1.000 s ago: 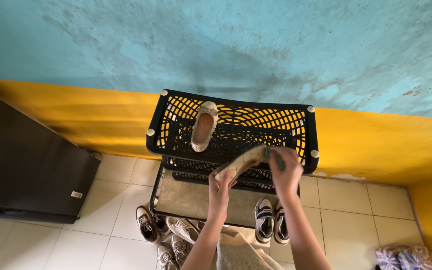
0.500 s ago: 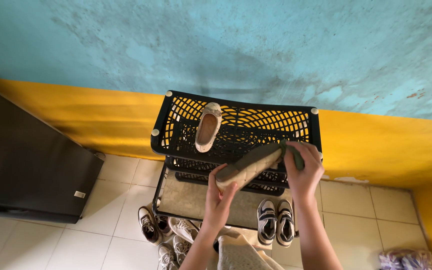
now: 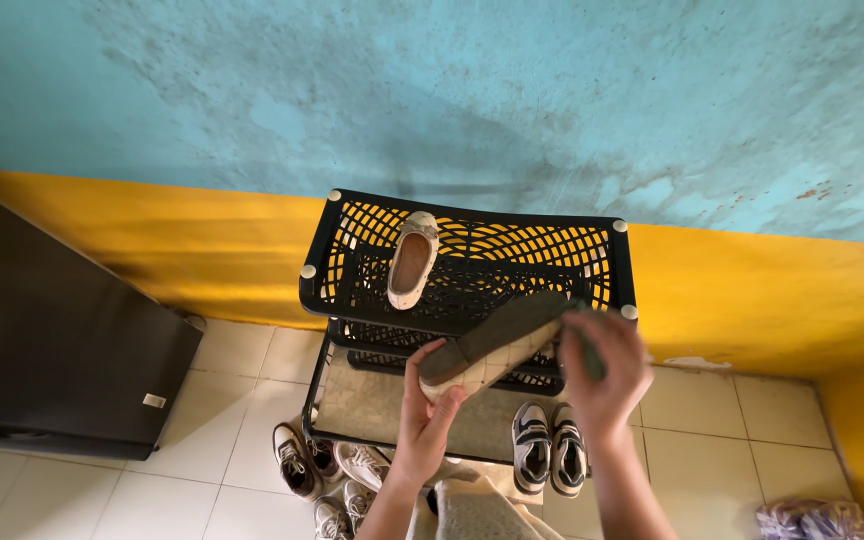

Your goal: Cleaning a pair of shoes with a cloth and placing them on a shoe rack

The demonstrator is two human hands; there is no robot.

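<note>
- Head view: the left hand (image 3: 420, 425) grips the toe end of a beige flat shoe (image 3: 492, 345), fingers closed around it, and holds it sole-up above the front edge of the black shoe rack (image 3: 324, 250).
- The right hand (image 3: 604, 368) is at the shoe's heel end, closed on a dark green cloth (image 3: 586, 345) pressed against it; the hand is blurred, so the exact grip on the cloth is hard to read.
- How far along: the dark sole faces up with the cloth against it, so I judge the wiping of this shoe to be under way and not finished. The shoe is in the air, not yet on any shelf.
- Its likely partner, a second beige flat (image 3: 410, 260), already lies on the top shelf, left of middle, opening upward, toe toward the far wall.
- Rack contents: the right part of the top shelf holds nothing. The middle tiers are mostly hidden. The lowest tier carries a grey mat (image 3: 372, 405) and a pair of black-and-white sneakers (image 3: 548, 450) at its right end.
- On the tiled floor (image 3: 712, 420), just near the rack's left corner, a loose cluster of pale and dark sneakers (image 3: 327, 470) remains off the rack.
- Far right on the floor lies a purple pair (image 3: 814, 520), well apart from the rack.
</note>
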